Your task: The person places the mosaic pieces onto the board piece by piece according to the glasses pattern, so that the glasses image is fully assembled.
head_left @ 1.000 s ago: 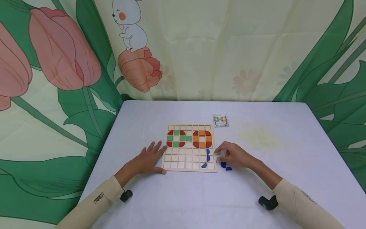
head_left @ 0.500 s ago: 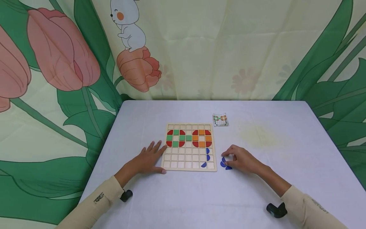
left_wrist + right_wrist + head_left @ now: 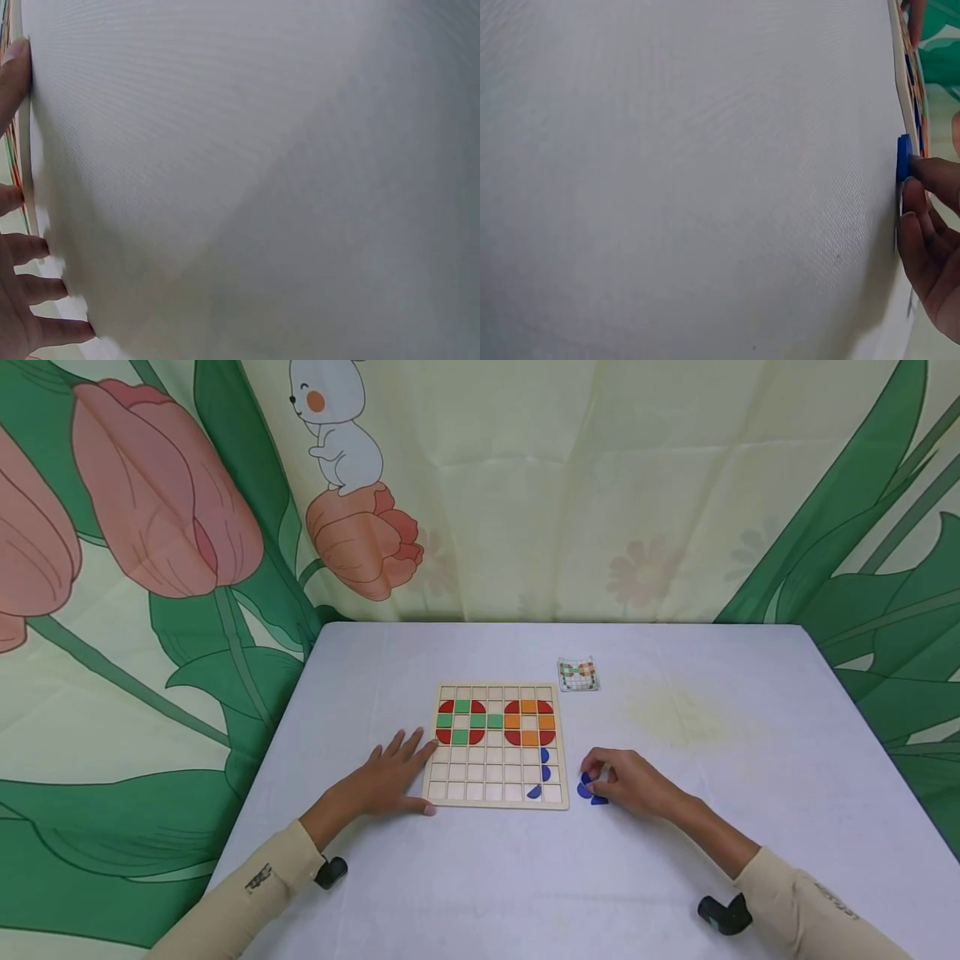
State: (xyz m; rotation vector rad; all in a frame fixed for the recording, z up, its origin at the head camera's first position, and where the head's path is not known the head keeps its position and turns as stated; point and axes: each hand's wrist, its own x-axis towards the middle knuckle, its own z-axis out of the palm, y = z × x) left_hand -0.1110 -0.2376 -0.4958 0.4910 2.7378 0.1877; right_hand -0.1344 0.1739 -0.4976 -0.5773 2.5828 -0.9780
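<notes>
A wooden grid board [image 3: 495, 781] lies on the white table, with red, green and orange tiles in its upper rows and three blue pieces [image 3: 545, 772] in its right columns. My left hand [image 3: 393, 772] rests flat and spread on the cloth, its fingertips [image 3: 15, 67] against the board's left edge [image 3: 27, 150]. Just right of the board, my right hand [image 3: 626, 781] curls over two loose blue pieces [image 3: 587, 791]. The right wrist view shows its fingertips [image 3: 930, 176] pinching one blue piece [image 3: 904, 159] that lies on the cloth.
A small pattern card [image 3: 578, 676] lies beyond the board's far right corner. The white table [image 3: 712, 710] reaches a flowered curtain [image 3: 525, 485] at the back. Its edges drop off left and right.
My right hand drew back from the board's right edge to the loose blue pieces beside it and closed its fingers on them. The left hand and board stayed still.
</notes>
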